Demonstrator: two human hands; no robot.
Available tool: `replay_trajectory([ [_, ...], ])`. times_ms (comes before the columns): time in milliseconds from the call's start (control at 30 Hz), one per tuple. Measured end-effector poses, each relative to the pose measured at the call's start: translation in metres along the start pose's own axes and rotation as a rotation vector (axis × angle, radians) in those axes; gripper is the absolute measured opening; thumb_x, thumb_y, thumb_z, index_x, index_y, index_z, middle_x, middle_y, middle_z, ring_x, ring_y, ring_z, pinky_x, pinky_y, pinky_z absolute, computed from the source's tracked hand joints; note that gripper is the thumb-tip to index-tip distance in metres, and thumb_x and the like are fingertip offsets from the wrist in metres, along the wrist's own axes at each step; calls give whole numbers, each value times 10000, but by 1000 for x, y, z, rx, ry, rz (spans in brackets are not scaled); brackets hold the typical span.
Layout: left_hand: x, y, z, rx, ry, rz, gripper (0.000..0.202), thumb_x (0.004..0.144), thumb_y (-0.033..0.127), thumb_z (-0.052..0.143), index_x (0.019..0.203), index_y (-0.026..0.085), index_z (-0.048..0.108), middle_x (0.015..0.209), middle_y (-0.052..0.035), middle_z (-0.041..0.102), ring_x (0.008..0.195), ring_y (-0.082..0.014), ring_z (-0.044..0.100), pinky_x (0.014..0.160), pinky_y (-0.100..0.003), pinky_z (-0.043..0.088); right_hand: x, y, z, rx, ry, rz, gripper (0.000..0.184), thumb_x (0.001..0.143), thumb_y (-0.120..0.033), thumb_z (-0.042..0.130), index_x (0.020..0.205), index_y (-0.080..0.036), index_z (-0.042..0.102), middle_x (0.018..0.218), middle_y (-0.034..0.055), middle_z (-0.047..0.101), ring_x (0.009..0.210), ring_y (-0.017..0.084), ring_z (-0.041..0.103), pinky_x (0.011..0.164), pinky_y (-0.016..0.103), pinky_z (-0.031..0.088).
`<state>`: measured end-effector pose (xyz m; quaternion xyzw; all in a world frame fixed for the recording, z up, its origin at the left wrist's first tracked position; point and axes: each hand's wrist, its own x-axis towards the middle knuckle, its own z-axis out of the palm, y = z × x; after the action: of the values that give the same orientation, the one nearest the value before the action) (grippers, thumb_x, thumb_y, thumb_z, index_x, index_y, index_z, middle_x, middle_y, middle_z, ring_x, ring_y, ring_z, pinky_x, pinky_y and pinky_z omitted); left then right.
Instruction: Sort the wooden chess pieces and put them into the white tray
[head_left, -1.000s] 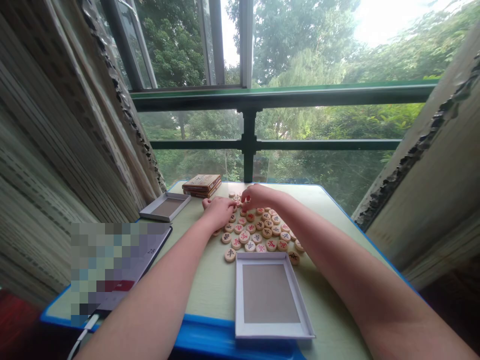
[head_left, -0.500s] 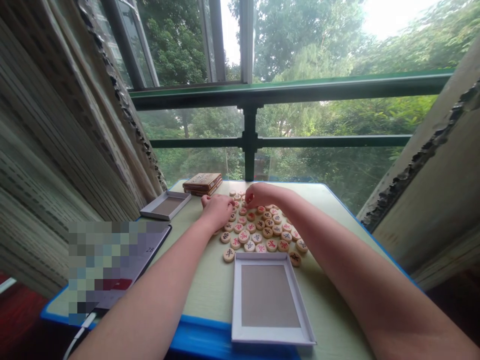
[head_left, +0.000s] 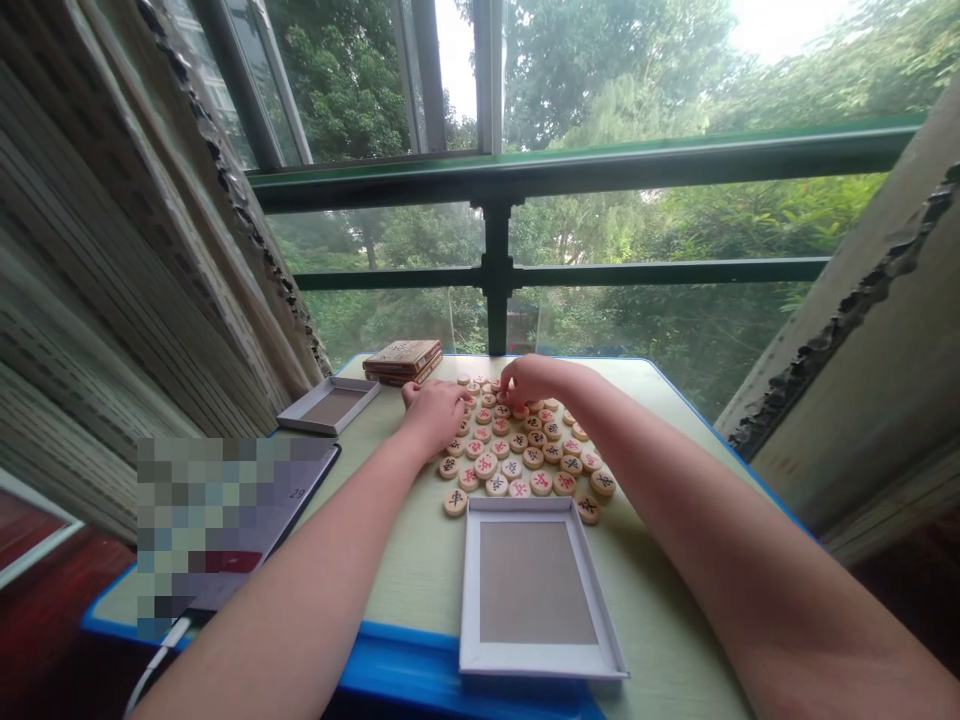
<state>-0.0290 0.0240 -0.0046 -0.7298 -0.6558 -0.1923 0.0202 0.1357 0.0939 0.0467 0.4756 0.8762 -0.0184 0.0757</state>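
Many round wooden Chinese chess pieces with red or dark characters lie spread over the pale green table. At the left edge of the spread is my left hand, its fingers loosely apart and touching the far-left pieces. My right hand reaches over the far part of the spread. Its fingers point down and come together on a piece there, largely hidden beneath the hand. An open shallow white box tray with a grey bottom lies in front of the pieces.
A second shallow box tray lies at the far left, beside a stack of flat brown boxes. A tablet with a white cable is near my left forearm. Curtains flank the window behind the table.
My right hand has shifted slightly right and nearer over the far pieces. My left hand stays almost in place. The view has tipped slightly.
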Motion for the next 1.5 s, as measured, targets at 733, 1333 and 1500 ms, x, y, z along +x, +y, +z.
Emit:
replay_trajectory([
  [733, 0, 1, 1, -12, -18, 54, 338, 824, 212, 402, 1012, 260, 679, 1182, -46, 637, 1139, -263, 465, 947, -478, 229, 6, -5, 12, 73, 99, -152, 279, 745, -340, 637, 1007, -282, 712, 869, 8, 688, 650, 116, 561, 572, 211, 363],
  [1333, 2, 2, 2, -6, -82, 61, 439, 826, 187, 372, 1223, 250, 548, 1199, -102, 608, 1207, -279, 434, 947, -469, 243, 6, -12, 15, 116, 130, -182, 287, 865, -303, 473, 924, -161, 715, 821, 54, 698, 635, 112, 510, 574, 215, 331],
  [1500, 1, 2, 3, 10, -119, 100, 436, 780, 152, 395, 1107, 313, 636, 1191, -43, 629, 1188, -290, 450, 943, -494, 219, 5, -13, 12, 64, 113, -183, 300, 872, -321, 467, 907, -163, 719, 827, 66, 699, 644, 123, 527, 579, 227, 335],
])
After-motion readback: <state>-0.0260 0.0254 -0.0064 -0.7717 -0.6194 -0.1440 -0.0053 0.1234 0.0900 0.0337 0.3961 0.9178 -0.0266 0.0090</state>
